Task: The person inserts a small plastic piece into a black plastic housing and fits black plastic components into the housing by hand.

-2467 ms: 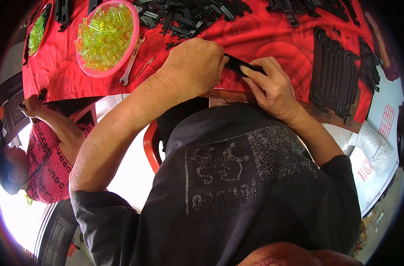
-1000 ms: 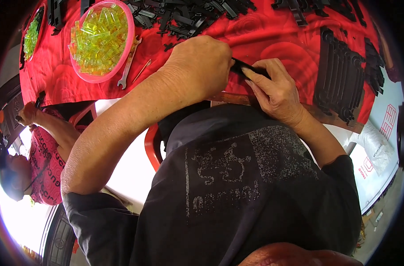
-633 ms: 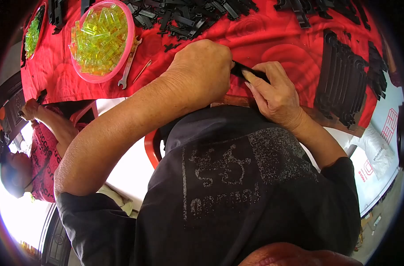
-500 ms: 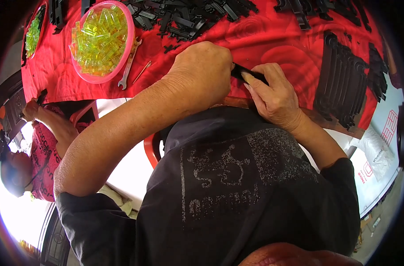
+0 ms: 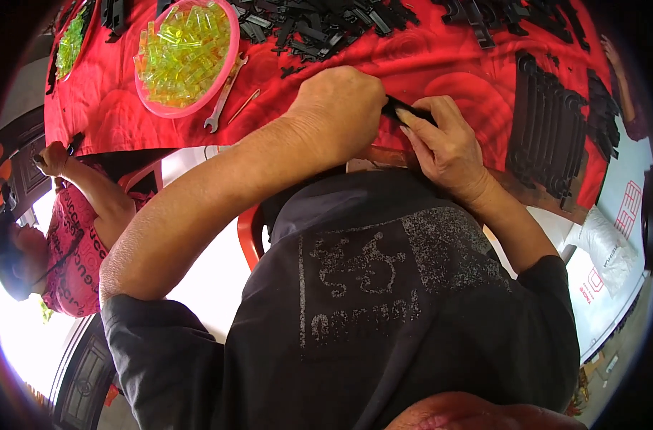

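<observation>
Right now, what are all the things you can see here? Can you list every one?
Tablecloth: one, red, covering the table along the top.
Bowl: one, pink, upper left, full of clear yellow plastic pieces.
Second dish: one, holds green pieces, far upper left.
Wrench: one, silver, just right of the pink bowl.
Loose black parts: many, heaped at top centre.
Stacked black strips: several, in a row at right.
Chair: one, red, under the table edge.
Another person: one, pink patterned top, left.
Small black part: one, between both hands.
Left hand: closed over the part.
Right hand: fingers pinching it.
</observation>
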`<state>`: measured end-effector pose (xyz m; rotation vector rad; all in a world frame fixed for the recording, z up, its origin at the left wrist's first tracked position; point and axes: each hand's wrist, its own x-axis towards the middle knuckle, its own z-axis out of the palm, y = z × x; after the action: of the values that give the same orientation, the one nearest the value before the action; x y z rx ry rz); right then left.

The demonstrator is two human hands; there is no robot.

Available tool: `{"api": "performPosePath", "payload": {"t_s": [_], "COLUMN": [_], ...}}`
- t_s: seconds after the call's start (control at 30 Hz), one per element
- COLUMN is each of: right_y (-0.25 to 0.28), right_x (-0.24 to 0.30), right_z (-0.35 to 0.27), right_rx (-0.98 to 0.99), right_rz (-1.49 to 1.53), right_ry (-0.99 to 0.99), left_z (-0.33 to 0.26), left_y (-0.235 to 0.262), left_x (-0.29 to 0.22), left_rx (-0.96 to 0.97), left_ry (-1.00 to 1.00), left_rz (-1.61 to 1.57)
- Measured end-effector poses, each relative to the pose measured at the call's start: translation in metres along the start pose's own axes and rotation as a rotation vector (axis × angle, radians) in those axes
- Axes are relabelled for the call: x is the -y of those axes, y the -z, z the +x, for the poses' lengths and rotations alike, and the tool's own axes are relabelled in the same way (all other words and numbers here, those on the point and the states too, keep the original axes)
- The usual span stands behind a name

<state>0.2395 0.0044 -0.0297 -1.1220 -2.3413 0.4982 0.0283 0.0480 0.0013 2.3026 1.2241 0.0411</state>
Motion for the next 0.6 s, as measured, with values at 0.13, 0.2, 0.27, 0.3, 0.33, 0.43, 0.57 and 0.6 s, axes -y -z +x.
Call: {"api": "performPosePath", "payload": {"t_s": [0.13,0.2,0.27,0.3,0.33,0.43,0.57,0.6], "right_y": [-0.0006,0.0006,0.0003,0.0004,0.0003,0.0001,-0.0005,-0.0004], "right_x": [-0.0004,-0.0009,0.0004,0.0,-0.0003,-0.0007,-0.0003,-0.0006], "right_z": [-0.0005,-0.0019,-0.0023,-0.003,-0.0036,-0.0035,-0.0039,-0.0036], "right_rx": [-0.024,-0.023,-0.021,-0.017,-0.013,-0.013,-0.01,-0.011], "right_rz": [-0.007,-0.021,-0.03,-0.035,-0.039,-0.033,-0.028,-0.032], "right_ry": [0.027,0.024,0.023,0.017,0.011,0.011,-0.002,0.003], "left_z": [-0.0053,-0.0065,-0.0065,-0.005,-0.0037,-0.0015,0.0011,0.0016], "left_y": [0.0048,0.0069,0.0079,0.0078,0.0076,0.0045,0.0022,0.0016], "left_x": [0.0055,0.0059,0.0055,0.005,0.0046,0.0026,0.0032,0.0044], "left_rx": [-0.033,-0.033,-0.052,-0.055,-0.05,-0.053,-0.047,-0.044], "left_ry": [0.023,0.046,0.058,0.055,0.047,0.021,-0.004,-0.008], "left_rz": [0.057,0.067,0.073,0.074,0.068,0.058,0.052,0.052]}}
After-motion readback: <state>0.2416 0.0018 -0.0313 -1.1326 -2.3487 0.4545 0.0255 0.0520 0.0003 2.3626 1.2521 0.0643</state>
